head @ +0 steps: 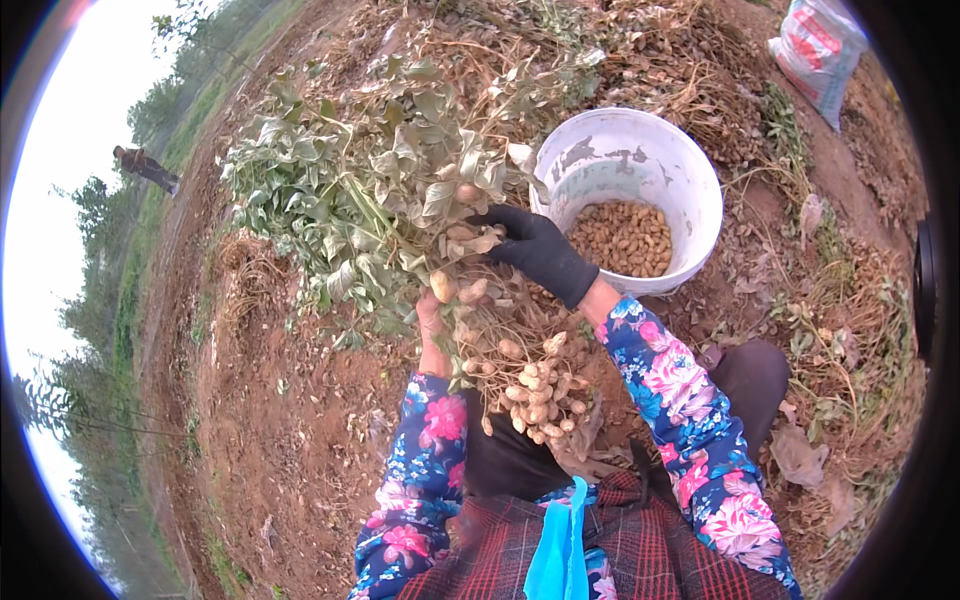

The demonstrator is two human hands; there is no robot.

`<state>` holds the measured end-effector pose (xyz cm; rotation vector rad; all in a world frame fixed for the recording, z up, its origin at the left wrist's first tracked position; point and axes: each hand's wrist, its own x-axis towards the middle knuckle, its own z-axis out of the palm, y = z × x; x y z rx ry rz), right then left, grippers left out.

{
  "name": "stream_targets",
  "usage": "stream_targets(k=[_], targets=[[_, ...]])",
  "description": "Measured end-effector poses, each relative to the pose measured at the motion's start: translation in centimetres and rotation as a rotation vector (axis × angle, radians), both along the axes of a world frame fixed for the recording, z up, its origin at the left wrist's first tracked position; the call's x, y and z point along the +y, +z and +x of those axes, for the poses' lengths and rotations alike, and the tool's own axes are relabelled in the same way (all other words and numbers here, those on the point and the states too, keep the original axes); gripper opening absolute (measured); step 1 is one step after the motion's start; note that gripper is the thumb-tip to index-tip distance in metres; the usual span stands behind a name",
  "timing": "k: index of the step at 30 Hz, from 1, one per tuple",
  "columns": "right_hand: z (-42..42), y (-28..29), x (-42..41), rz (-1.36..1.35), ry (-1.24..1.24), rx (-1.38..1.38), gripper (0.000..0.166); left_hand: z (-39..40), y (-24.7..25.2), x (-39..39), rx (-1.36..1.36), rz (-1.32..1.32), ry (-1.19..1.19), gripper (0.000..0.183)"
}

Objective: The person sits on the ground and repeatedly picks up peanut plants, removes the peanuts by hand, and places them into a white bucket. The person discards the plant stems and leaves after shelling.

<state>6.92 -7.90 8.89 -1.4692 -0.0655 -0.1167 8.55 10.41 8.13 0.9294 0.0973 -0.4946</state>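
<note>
A leafy peanut plant (375,202) is held up in front of me, its leaves towards the upper left. My left hand (430,311) supports it from below by the stems, most of its fingers hidden behind leaves and pods. In a black glove, my right hand (538,251) closes its fingers around peanut pods among the leaves, fingertips partly covered. A cluster of pale peanut pods (538,397) hangs from the roots above my lap. Just beyond my right hand stands a white plastic bucket (694,172), with loose peanuts (626,238) covering its bottom.
Pulled, drying plants (660,67) lie heaped behind the bucket. A printed woven sack (817,56) stands at the far right. Reddish soil (300,420) with leaf litter spreads to the left. Plastic film scraps (799,454) lie at right. A person (146,169) stands far off near trees.
</note>
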Motion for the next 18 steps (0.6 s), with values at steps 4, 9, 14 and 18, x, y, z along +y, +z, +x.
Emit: stream_targets(k=[4,9,14,18], targets=[[0.9,-1.4,-0.2,-0.293,-0.332,-0.113,0.028,-0.3,0.0,-0.9,-0.1,0.05,-0.075,0.046],[1.9,-3.9,-7.6,0.635,-0.642,0.221,0.023,-1.2,0.8,-1.0,-0.035,-0.074,-0.118,0.038],[-2.2,-2.3,-12.9,-1.026,-0.944,-0.036,0.026,-1.1,0.8,-0.9,0.055,-0.065,-0.151,0.035],[-4.3,2.8,-7.5,-0.528,-0.662,-0.46,0.025,-0.4,0.6,-1.9,0.127,0.045,-0.102,0.032]])
